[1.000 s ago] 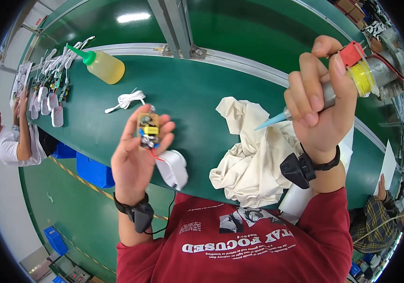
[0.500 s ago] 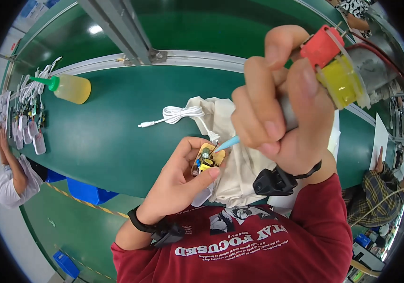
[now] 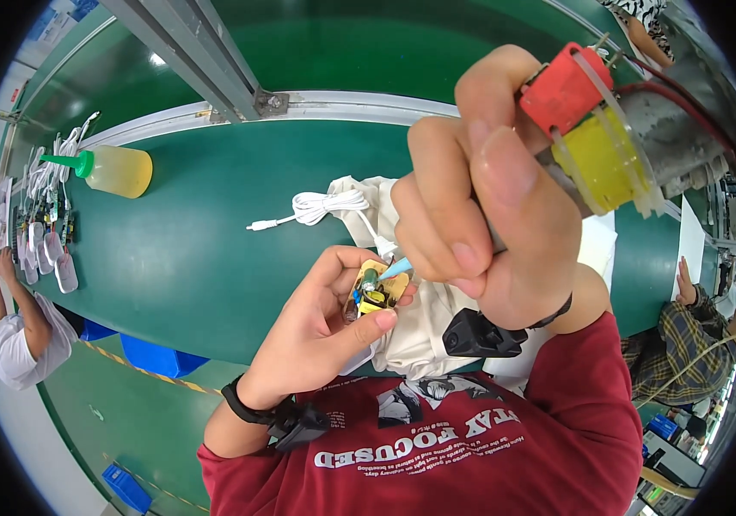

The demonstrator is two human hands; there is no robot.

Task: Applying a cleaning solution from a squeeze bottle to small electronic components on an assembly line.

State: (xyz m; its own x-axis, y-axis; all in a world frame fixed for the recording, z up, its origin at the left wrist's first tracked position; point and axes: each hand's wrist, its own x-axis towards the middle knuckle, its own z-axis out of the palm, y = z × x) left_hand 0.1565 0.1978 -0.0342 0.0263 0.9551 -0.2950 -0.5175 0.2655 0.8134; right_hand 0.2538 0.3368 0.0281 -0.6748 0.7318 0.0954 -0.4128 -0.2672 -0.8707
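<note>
My left hand [image 3: 312, 310] is closed around the edges of a small circuit board [image 3: 374, 292]. Its component side faces up, with a green cylindrical part, a yellow-wrapped part and a blue one. In my right hand [image 3: 501, 198] is a grey dispensing tool [image 3: 673, 133], raised close to the camera. A red switch block [image 3: 567, 89] and a yellow-wrapped piece are strapped to it with clear ties. The tool's light-blue tapered nozzle [image 3: 395, 269] points down at the board, its tip at or just above the green part; contact is unclear. My fingers hide the tool's front body.
Cream cloth [image 3: 424, 331] lies beneath my hands on the green table [image 3: 187, 232]. A coiled white cable [image 3: 329, 206] rests beyond the board. Farther left are a green-capped bottle [image 3: 123, 172] and several cabled boards [image 3: 50, 245]. People work at both sides; a metal post [image 3: 192, 52] stands behind.
My right hand and the tool have shifted left and slightly lower. The nozzle tip has moved left over the board, toward the green part. My left hand keeps its hold, the board slightly tilted.
</note>
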